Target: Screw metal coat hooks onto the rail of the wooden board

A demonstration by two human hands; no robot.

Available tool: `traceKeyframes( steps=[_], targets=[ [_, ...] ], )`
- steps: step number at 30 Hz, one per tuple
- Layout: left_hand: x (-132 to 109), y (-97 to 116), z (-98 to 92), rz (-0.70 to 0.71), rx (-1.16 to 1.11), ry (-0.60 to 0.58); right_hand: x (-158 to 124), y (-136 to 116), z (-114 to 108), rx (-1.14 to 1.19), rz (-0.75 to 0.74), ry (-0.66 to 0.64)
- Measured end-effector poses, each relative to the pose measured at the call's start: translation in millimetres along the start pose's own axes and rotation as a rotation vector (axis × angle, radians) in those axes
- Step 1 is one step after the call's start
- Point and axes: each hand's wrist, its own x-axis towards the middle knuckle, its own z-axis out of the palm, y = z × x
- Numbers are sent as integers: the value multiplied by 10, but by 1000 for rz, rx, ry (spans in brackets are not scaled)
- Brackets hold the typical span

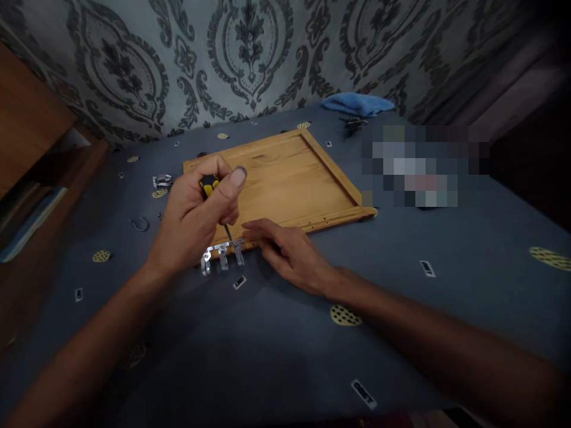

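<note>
My left hand (pixel 196 208) is closed around the yellow-and-black handle of a screwdriver (pixel 209 184). The screwdriver's shaft points down, its tip at a shiny metal hook rack (pixel 223 252) with several hooks. This rack lies along the near edge of a framed wooden panel (pixel 285 178), toward its left end. My right hand (pixel 289 252) rests at the same edge, just right of the rack. Its fingers are stretched out toward the rack's right end, and nothing shows in them. Small dark holes dot the panel's near edge farther right.
On the dark patterned cloth (pixel 276 351), a metal piece (pixel 163 181) and a thin curved piece (pixel 139 224) lie left of the panel. A blue cloth (pixel 359 104) and a dark object (pixel 354 125) lie behind it. A wooden shelf (pixel 40 178) stands at left; a blurred patch covers the right.
</note>
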Motion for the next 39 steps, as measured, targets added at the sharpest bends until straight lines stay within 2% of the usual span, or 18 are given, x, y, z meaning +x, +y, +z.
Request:
traceKeyframes(
  steps=[10, 15, 18, 23, 29, 34, 39],
  targets=[
    [56, 118, -32, 9, -20, 112, 5, -17, -5, 2, 6, -13],
    [126, -46, -93, 52, -84, 142, 9, -9, 1, -54, 9, -9],
    [194, -175, -160, 45, -205, 228, 10, -15, -3, -69, 25, -17],
    [314, -372, -381, -10, -271, 462, 5, -14, 2, -91, 15, -11],
    [409, -759, -782, -74, -140, 610, -5, -13, 17, -144, 12, -44],
    [418, -1020, -1048, -158, 7, 673, 1, -57, -5, -182, 29, -111],
    [414, -1113, -1162, -169, 133, 669, -3, -92, -22, -227, 58, -166]
  ],
)
